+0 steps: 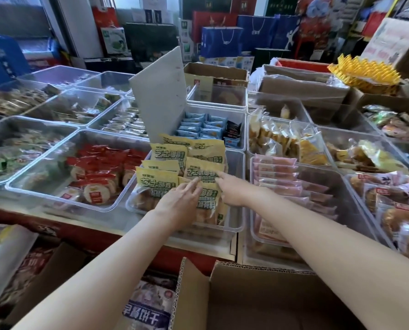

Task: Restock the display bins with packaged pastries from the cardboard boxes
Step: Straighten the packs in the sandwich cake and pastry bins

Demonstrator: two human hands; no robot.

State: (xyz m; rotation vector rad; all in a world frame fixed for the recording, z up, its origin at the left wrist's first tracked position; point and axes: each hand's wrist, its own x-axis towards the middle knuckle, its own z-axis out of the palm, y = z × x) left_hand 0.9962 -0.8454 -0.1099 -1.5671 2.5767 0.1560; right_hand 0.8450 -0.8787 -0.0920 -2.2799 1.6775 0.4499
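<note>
Several yellow pastry packs (167, 155) stand in rows in a clear display bin (235, 220) at the centre of the counter. My left hand (178, 203) lies on the front packs with its fingers straight. My right hand (229, 188) reaches in from the right, and its extended fingers touch a pack in the second row. A grey divider board (160, 96) leans upright behind the yellow packs. An open cardboard box (258, 301) sits below the counter in front of me; its inside is dark.
Clear bins cover the counter: red round packs (98, 177) to the left, pink packs (279, 177) to the right, blue packs (198, 126) behind. Cardboard boxes (216, 75) stand at the back. Another box (48, 279) and a printed bag (148, 306) lie at lower left.
</note>
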